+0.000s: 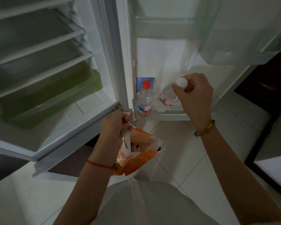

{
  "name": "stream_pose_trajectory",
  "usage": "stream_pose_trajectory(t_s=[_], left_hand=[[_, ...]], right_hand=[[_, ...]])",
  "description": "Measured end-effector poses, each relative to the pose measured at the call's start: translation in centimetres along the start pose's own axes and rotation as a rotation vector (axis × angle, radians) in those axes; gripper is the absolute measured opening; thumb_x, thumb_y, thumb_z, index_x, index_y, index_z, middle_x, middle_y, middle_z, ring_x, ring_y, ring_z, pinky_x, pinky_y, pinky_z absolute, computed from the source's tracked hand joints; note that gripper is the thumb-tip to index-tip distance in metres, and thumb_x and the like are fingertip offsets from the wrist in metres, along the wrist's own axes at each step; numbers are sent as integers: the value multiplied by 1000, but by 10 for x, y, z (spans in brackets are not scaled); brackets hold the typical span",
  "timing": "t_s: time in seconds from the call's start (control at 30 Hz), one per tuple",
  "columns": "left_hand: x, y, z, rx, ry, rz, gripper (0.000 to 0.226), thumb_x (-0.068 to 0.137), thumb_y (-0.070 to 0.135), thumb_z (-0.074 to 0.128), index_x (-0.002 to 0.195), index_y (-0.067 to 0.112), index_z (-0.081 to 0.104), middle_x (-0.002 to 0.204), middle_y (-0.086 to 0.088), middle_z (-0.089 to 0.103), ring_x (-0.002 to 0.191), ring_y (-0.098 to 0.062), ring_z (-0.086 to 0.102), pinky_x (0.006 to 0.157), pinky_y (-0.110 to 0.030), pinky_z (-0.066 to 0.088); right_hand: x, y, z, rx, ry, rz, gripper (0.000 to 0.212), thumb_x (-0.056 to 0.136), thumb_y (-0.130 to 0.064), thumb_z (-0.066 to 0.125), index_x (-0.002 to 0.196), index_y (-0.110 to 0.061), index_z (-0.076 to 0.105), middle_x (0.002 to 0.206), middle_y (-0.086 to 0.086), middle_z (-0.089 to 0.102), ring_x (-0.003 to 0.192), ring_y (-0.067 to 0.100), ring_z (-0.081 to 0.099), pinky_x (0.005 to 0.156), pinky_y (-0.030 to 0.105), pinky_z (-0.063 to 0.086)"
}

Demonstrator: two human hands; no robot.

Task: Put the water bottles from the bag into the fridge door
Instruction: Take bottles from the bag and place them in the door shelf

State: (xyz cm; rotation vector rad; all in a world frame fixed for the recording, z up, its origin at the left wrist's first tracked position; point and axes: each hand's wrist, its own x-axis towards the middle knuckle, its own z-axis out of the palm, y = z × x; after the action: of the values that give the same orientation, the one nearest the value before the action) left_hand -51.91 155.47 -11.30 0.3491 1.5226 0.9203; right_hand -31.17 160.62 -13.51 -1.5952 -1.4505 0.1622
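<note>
So, here is how it stands from beside the open fridge.

Done: one bottle with a red cap (144, 99) stands upright at the left end of the lowest door shelf (173, 114), free of any hand.

In hand: the right hand (194, 95) is closed round the neck of a second bottle (166, 98), fingers just under its white cap (182, 82). The bottle leans, base pointing down and left toward the shelf, just beside the red-capped one (whether its base already touches the shelf floor I cannot tell).

Bag: the left hand (115, 125) is clenched on the white handle of the orange bag (136, 153), which hangs open near the floor tiles (177, 159), below the door shelf.

Left in the bag: the mouth shows crumpled lining and print; I can make out no further bottle, but the depths are dark, so I would not swear it is empty.

Room on the door: the lowest shelf looks free to the right of the two bottles, and the upper door bin (234, 57) holds nothing that I can see.

Fridge body: the glass shelves (39, 51) and the green drawer (52, 101) sit bare and play no part in this.

Progress, as I judge it: one bottle placed, the second nearly seated; what remains is to stand it upright, let go, and check the bag for more.
</note>
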Motion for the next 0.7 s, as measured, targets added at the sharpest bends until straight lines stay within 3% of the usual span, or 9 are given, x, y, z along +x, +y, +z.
stream_pose_trajectory(t_s=[0.17,0.43,0.63,0.7], left_hand=[[0,4,0,9,-26,11,42,97,3,42,55,7,44,28,5,35,19,-5,28,26,-9,26],[0,5,6,30,-19,23,42,97,7,44,55,8,45,26,5,35,25,-9,33,26,-8,23],[0,5,12,1,-28,27,36,97,7,47,61,9,48,28,3,40,41,-13,34,26,-11,27],[1,5,14,-10,-32,29,36,97,7,48,61,8,48,31,3,42,34,-11,35,27,-12,29]], right_hand=[[16,18,37,-11,-131,-21,25,79,-21,75,95,-5,64,98,14,60,72,10,50,65,1,37],[23,36,73,-32,-297,-5,32,86,-13,68,116,-6,62,114,16,59,98,27,60,82,21,42],[27,43,81,-62,-312,-6,31,87,-8,65,118,-4,62,110,18,60,97,31,60,81,20,38],[28,44,83,-67,-330,0,32,87,-9,65,119,-6,61,109,17,60,93,31,61,81,21,40]])
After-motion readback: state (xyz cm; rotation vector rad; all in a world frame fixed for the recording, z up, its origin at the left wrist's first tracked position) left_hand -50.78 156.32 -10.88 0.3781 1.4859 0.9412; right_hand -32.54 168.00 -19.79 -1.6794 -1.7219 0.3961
